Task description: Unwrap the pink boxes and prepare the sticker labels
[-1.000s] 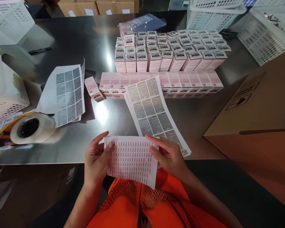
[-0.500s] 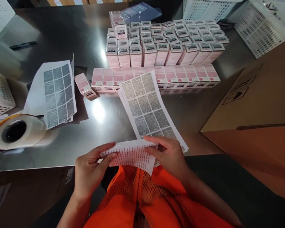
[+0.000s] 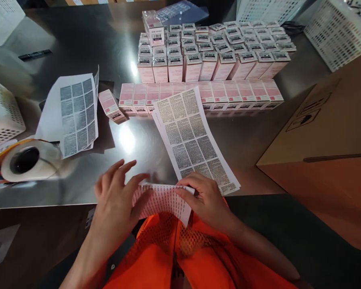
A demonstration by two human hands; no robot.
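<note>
tape roll (image 3: 30, 160): lies on its side at the far left of the surface (image 3: 108, 48), core hole facing the camera, well apart from both hands
grey label sheets (image 3: 76, 114): a curled stack just right of the roll, long axis running away from the person
lone pink box (image 3: 110, 105): tilted, at the left end of the flat row of boxes
left hand (image 3: 116, 200): over the near edge of the surface, fingers (image 3: 123, 168) spread and half released; only the thumb side presses the left edge of the small sheet, and motion blur hides how firm that hold is
small printed sheet (image 3: 165, 200): held between the two hands above the orange vest (image 3: 168, 257), bowed upward at the middle, long axis left to right, top edge at the rim of the surface
right hand (image 3: 207, 200): fingers pinched on the sheet's upper right edge; the firmer grip of the two, and the hand nearer to the long sheet
long label sheet (image 3: 195, 140): flat on the surface, long axis slanting from the box row down to the right hand, its near end touching that hand
pink boxes (image 3: 216, 60): a flat row in front, standing rows behind, beyond the long sheet
cardboard carton (image 3: 327, 132): at the far right, apart from the hands
</note>
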